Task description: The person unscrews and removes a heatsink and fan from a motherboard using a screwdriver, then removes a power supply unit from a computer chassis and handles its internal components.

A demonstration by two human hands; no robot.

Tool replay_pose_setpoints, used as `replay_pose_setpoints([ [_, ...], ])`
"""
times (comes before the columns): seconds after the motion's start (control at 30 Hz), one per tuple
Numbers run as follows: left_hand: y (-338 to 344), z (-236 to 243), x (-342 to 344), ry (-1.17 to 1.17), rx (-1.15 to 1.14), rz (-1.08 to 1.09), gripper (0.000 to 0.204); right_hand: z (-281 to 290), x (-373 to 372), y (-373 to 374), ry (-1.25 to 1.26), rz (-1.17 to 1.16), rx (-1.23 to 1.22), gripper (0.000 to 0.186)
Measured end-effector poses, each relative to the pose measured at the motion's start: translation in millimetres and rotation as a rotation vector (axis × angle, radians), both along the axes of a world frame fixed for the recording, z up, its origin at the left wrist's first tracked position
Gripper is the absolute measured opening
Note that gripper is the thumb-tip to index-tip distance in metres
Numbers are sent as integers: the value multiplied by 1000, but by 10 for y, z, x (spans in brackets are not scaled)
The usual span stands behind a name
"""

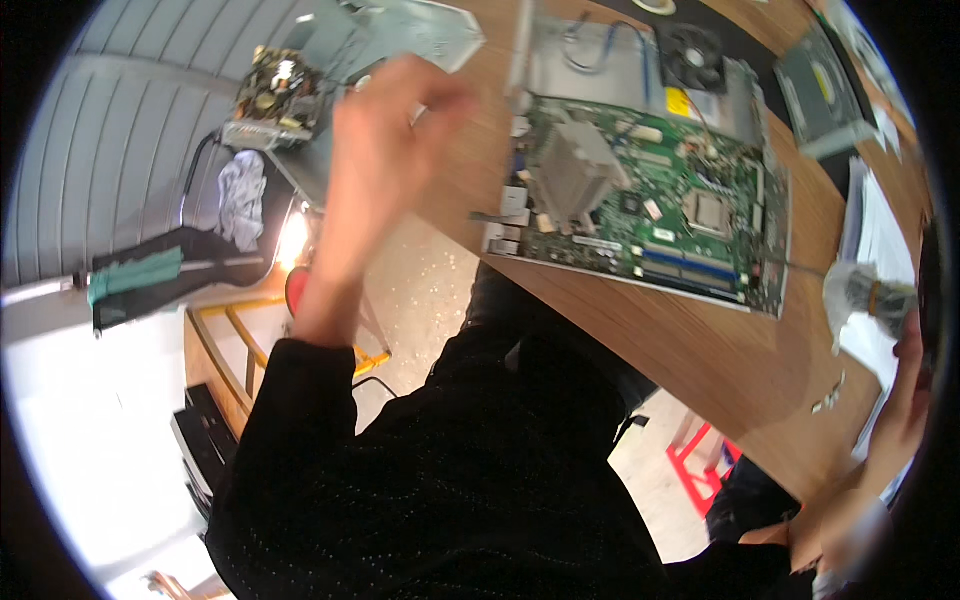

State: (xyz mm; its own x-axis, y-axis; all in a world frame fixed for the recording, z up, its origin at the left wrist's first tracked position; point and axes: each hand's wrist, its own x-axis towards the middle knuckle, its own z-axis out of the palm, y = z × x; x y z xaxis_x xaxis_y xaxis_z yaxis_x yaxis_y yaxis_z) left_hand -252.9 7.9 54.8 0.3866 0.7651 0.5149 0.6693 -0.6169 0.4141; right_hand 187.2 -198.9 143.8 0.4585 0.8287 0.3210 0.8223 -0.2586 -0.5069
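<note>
My left hand (395, 130) is raised at the upper left, beside the table's edge and left of an opened computer chassis (590, 75). Its fingers are curled in and blurred; whatever is in them is hidden. Inside the chassis lies a green motherboard (660, 180) with a grey finned heat sink (578, 172), a square processor (707, 212) in its socket and blue and black memory slots (690, 270). My right hand (905, 395) is at the far right rim, next to a dark object (932, 300). Its fingers are partly cut off from view.
A black fan (692, 55) sits at the chassis's back. Near the right hand are a plastic-wrapped dark item (865, 292), papers (880, 225) and small white pieces (828, 395). A grey box-shaped drive (822, 85) stands back right. Left are metal casing (415, 35) and another board assembly (280, 90).
</note>
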Motion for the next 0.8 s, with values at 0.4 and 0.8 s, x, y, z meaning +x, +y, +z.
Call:
replay_pose_setpoints([
  [0.4,2060,-1140,-826,715,-184,150,15,-24,-227,527,-316,405,-61,24],
  [0.8,1788,-982,-818,702,-324,147,14,-285,-69,556,-259,257,110,19],
])
